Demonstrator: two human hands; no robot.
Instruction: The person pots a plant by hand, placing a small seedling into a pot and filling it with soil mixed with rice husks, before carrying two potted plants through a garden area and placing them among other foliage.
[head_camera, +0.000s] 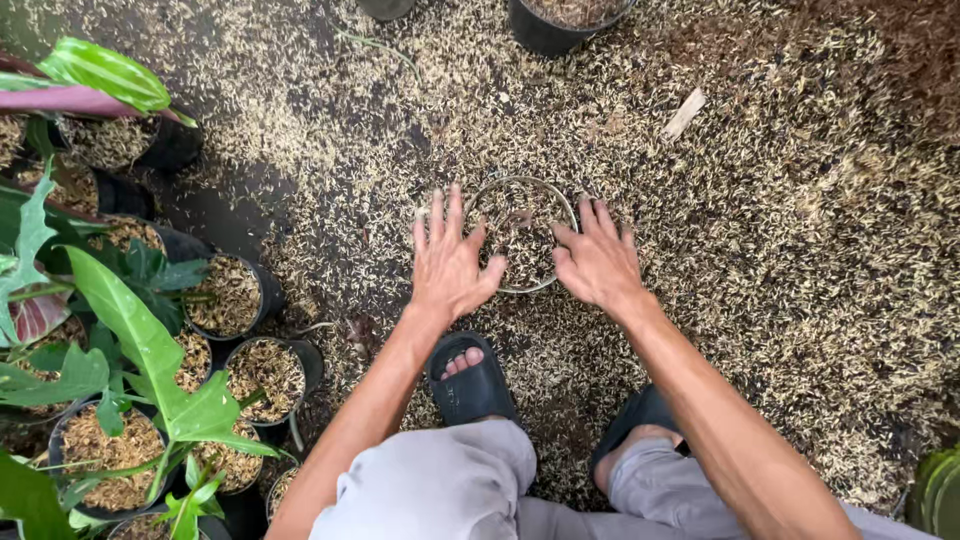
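We see dark ground strewn with pale rice husks (800, 230), with black plastic pots of green-leaved plants (150, 330) at the left. A small round husk-filled pot (521, 215) sits half sunk ahead of our feet in black slide sandals (470, 385). Our left hand (450, 265) and right hand (597, 262) lie flat with spread fingers against its two sides, gripping nothing.

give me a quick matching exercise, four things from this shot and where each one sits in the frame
Things:
1. left hand
2. right hand
3. potted plants
4. pale stick

Places:
A. on the husks, upper right
B. crowded along the left edge
C. flat on the left rim of the round pot
D. on the right rim of the round pot

Pairs: 1-C, 2-D, 3-B, 4-A
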